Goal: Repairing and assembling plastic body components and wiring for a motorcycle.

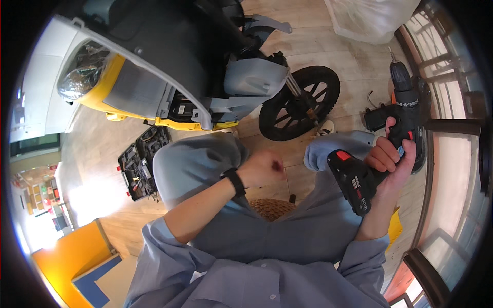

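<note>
My right hand (386,156) is wrapped round the grip of a black cordless drill (407,97). The drill's chuck and bit point away from me, and its battery pack with a red button is toward my lap. My left hand (261,170), with a black band at the wrist, rests by my left knee. Its fingers look curled in, with a dark reddish spot at the fist's outer end; what they hold, if anything, is hidden. Ahead of me stands a yellow and grey scooter (136,90), its black spoked wheel (300,102) beyond my knees.
An open tool case (137,172) full of tools lies on the floor at the left. Beyond the drill is a dark object (377,118) on the floor. A whitish plastic bag (372,18) sits at the far right. Under me is a woven seat (272,208).
</note>
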The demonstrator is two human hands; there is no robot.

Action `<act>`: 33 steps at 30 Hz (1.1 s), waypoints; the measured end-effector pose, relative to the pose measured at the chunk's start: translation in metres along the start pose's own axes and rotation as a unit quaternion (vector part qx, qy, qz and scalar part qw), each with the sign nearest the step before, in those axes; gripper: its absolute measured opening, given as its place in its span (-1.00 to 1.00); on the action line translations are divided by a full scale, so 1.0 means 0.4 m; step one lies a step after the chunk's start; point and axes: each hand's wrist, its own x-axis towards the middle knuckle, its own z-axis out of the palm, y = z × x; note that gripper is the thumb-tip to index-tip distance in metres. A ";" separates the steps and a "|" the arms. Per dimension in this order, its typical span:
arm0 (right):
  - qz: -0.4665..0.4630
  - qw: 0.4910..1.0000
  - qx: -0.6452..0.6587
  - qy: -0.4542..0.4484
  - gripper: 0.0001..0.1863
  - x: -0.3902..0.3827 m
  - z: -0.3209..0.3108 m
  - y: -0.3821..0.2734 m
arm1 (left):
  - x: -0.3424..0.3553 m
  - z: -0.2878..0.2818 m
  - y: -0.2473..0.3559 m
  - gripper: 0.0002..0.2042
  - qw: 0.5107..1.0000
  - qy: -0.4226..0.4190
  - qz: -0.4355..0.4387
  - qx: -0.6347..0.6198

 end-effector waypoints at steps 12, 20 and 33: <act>-0.100 0.975 -0.045 0.193 -0.49 0.002 0.076 0.053 | 0.056 0.688 -0.887 -0.92 0.720 -0.193 -0.644 -0.175; -0.133 0.941 -0.068 0.303 -0.51 -0.011 0.106 0.078 | 0.045 0.816 -1.112 -0.74 0.393 0.317 -0.595 -0.626; -0.071 0.940 -0.117 0.313 -0.49 -0.009 0.098 0.069 | 0.096 0.713 -0.930 -0.83 0.534 0.342 -0.590 -0.500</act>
